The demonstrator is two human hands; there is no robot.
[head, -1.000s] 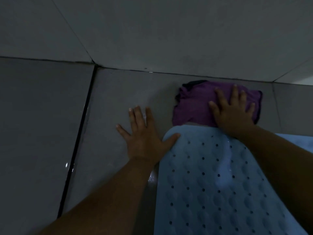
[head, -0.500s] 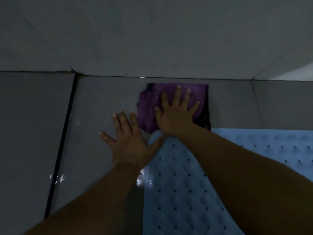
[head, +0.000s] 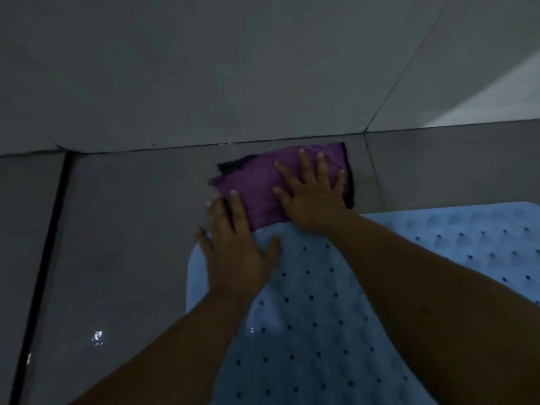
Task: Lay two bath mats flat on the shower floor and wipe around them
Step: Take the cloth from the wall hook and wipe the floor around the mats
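Mats lie flat on the grey floor (head: 122,244): a blue mat (head: 306,331) near, a second mat (head: 467,235) to its right. Right hand (head: 311,194), fingers spread, presses a purple cloth (head: 251,188) just beyond the blue mat's far edge, by the wall (head: 233,68). Left hand (head: 236,255) rests open-palmed on that mat's far left corner, fingertips reaching the cloth.

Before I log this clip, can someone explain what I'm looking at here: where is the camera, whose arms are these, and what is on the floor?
The camera sits on a person's head, looking down at their own bare arms. The right hand lies flat, fingers spread, on a crumpled purple cleaning cloth at the foot of the wall. The left hand rests open, partly on a pale blue perforated rubber bath mat, partly on the grey tiled shower floor. A second pale blue mat lies to the right. Neither hand grips anything.
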